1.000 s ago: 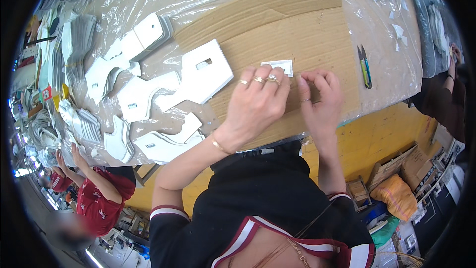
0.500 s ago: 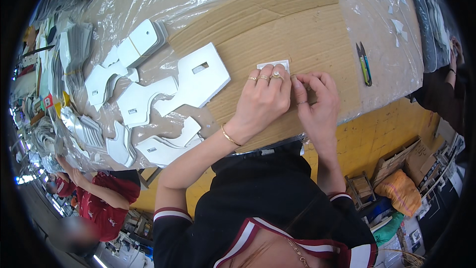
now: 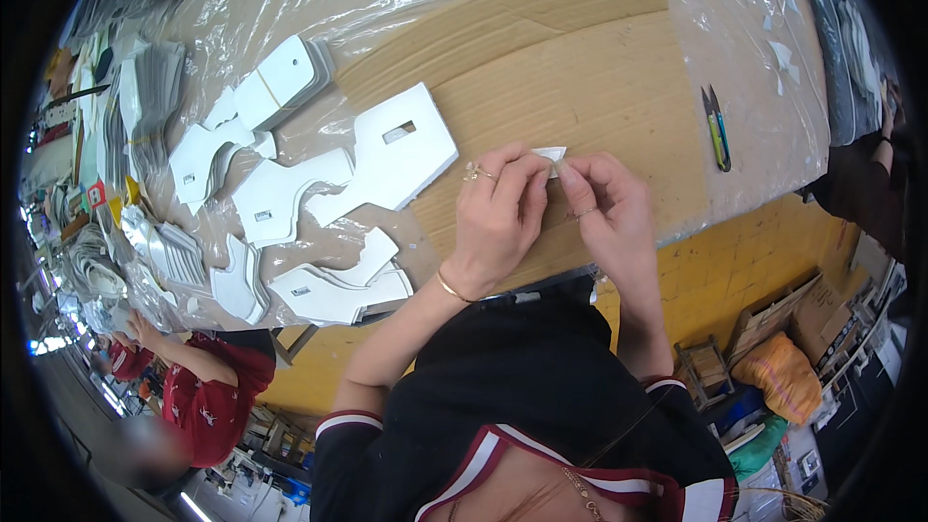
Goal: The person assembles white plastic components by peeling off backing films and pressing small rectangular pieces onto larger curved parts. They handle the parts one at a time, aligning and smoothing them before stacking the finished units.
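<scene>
A small white piece [image 3: 551, 154] shows between my two hands, above the brown cardboard sheet [image 3: 619, 68]. My left hand [image 3: 501, 208] has its fingers curled in and pinches the piece from the left. From the right, my right hand [image 3: 609, 203] presses thumb and finger together at the piece's edge. Most of the piece is hidden by my fingers. To the left of my hands lies a flat white cut panel with a rectangular slot [image 3: 411, 159], partly on the cardboard.
Several stacks of curved white cut pieces [image 3: 290, 198] lie to the left on the plastic-covered table. A banded white stack [image 3: 280, 87] is farther back. Thread snips [image 3: 716, 129] lie to the right of the cardboard. A person in a red shirt [image 3: 203, 396] is at lower left.
My left hand has gone from lying over the white piece on the cardboard to pinching it. The piece now stands tilted between the fingers of both hands.
</scene>
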Demonstrator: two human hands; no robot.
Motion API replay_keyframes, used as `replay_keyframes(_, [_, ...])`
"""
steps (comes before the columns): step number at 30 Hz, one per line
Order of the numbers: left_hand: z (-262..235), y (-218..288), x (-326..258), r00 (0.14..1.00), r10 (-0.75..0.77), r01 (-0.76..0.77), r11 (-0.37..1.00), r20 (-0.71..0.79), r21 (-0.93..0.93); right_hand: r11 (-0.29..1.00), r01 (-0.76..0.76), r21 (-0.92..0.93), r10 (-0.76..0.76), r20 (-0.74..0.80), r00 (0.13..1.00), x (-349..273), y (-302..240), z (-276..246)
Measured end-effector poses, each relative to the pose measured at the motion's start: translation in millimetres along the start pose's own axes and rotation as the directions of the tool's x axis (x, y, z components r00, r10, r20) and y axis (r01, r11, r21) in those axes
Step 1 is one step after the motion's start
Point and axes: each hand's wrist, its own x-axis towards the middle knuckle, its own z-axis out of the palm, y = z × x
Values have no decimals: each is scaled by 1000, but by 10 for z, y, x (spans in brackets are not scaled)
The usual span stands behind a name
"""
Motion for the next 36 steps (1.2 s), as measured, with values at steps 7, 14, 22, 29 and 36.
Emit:
replay_keyframes(7, [-29,19,-59,979,-188,173,973,-83,-155,985,86,-148,-90,-20,996,-23,14,98])
replay_keyframes(14, [49,52,-161,965,-212,187,969,-152,-164,949,109,-297,-168,-182,969,-106,31,218])
replay_keyframes(22, [31,23,-203,992,125,-122,989,-28,84,983,26,-183,-67,-224,972,-147,44,-62])
replay_keyframes(29, [-268,33,105,998,-53,48,994,43,103,975,-57,-216,13,-203,979,-104,-7,-16])
replay_keyframes(36, [-184,-165,708,856,137,-185,982,498,48,923,-133,-362,48,-234,971,-19,-23,89])
